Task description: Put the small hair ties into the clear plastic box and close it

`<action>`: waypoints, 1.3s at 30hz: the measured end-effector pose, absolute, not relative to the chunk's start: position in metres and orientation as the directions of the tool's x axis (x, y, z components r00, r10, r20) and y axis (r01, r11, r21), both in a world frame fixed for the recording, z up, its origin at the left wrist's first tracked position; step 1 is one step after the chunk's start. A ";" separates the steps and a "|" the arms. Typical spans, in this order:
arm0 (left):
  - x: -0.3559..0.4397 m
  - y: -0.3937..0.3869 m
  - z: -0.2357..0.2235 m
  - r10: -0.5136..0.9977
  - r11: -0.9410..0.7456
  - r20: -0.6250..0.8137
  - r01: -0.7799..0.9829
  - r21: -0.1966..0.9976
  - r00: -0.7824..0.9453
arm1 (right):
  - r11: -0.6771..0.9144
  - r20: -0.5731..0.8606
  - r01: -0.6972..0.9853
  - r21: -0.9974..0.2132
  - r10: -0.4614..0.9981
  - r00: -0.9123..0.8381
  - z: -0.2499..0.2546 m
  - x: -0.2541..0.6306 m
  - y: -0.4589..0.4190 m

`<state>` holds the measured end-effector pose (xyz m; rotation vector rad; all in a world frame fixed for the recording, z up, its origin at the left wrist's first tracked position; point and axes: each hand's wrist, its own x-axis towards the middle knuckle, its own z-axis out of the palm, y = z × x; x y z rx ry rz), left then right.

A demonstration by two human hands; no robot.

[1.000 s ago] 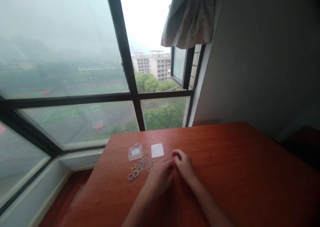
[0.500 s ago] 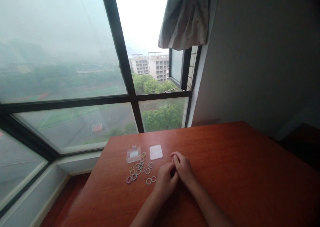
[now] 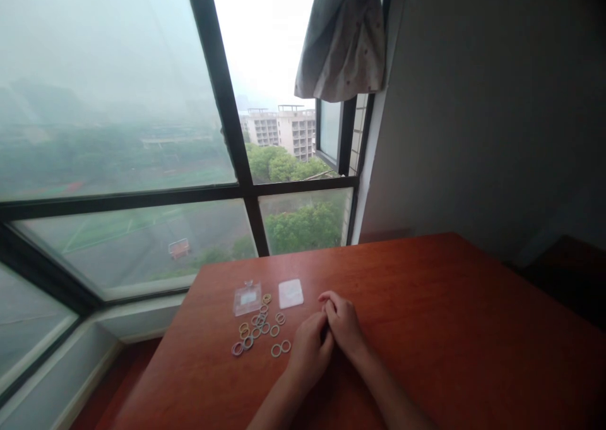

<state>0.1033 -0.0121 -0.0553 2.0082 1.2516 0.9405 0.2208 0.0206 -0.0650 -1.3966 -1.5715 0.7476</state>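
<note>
My left hand [image 3: 310, 345] and my right hand [image 3: 344, 324] rest together over the middle of the table, touching each other with their fingers curled in. Whatever lies between the fingers, if anything, is hidden. To the left of the hands lie several small thin rings [image 3: 265, 328] in pale, yellowish, bluish and purplish tones, some overlapping. Two pale rings [image 3: 281, 349] sit closest to my left hand. Behind the loose rings stands a clear plastic box [image 3: 247, 298]. A white square piece [image 3: 290, 293], perhaps a lid, lies flat between the box and my right hand.
The reddish-brown wooden table [image 3: 416, 304] reaches up to a window with a dark frame [image 3: 250, 191]. A knotted curtain [image 3: 348, 51] hangs above the far edge. A grey wall [image 3: 454, 133] stands on the right.
The whole view has shifted slightly, so things appear a little lower and further left. My hands stay pressed together in nearly the same pose; the rings and box keep their places.
</note>
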 end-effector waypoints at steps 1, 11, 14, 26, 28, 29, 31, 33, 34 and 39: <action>0.103 -0.012 -0.055 0.914 -0.390 0.259 0.501 0.773 0.312 | 0.193 0.222 0.451 -0.872 0.975 0.011 -0.065 0.222 0.021; 0.103 -0.012 -0.054 0.914 -0.385 0.228 0.538 0.750 0.337 | 0.199 0.230 0.510 -0.837 0.973 -0.002 -0.060 0.226 0.021; 0.103 -0.012 -0.053 0.917 -0.382 0.230 0.547 0.745 0.327 | 0.191 0.219 0.510 -0.838 0.976 -0.006 -0.061 0.225 0.022; 0.101 -0.009 -0.058 0.906 -0.401 0.246 0.512 0.760 0.344 | 0.168 0.192 0.517 -0.839 0.981 -0.006 -0.063 0.224 0.023; 0.101 -0.009 -0.057 0.905 -0.403 0.248 0.513 0.758 0.345 | 0.164 0.188 0.519 -0.839 0.982 -0.007 -0.062 0.224 0.023; 0.101 -0.009 -0.057 0.906 -0.403 0.248 0.514 0.757 0.344 | 0.163 0.186 0.517 -0.840 0.982 -0.008 -0.062 0.224 0.022; 0.102 -0.010 -0.055 0.906 -0.401 0.247 0.518 0.756 0.343 | 0.165 0.188 0.511 -0.843 0.982 -0.008 -0.060 0.224 0.021; 0.102 -0.010 -0.053 0.907 -0.400 0.243 0.521 0.754 0.344 | 0.166 0.187 0.506 -0.847 0.982 -0.011 -0.059 0.224 0.021; 0.102 -0.010 -0.053 0.907 -0.400 0.242 0.522 0.754 0.346 | 0.164 0.184 0.506 -0.847 0.983 -0.011 -0.059 0.224 0.021; 0.103 -0.011 -0.051 0.906 -0.401 0.243 0.523 0.752 0.346 | 0.161 0.179 0.510 -0.845 0.984 -0.015 -0.059 0.224 0.022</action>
